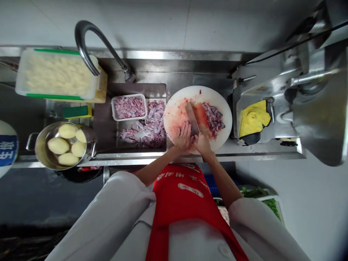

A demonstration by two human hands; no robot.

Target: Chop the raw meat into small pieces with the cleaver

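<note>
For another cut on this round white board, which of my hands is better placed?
Probably your right hand: it holds the cleaver, while your left hand is beside it, holding no knife.

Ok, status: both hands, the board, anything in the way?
Right hand gripping cleaver. Left hand flat beside its blade, contact unclear. Purplish pieces heaped right of cleaver on round board. Left fingers possibly in blade's way.
</note>
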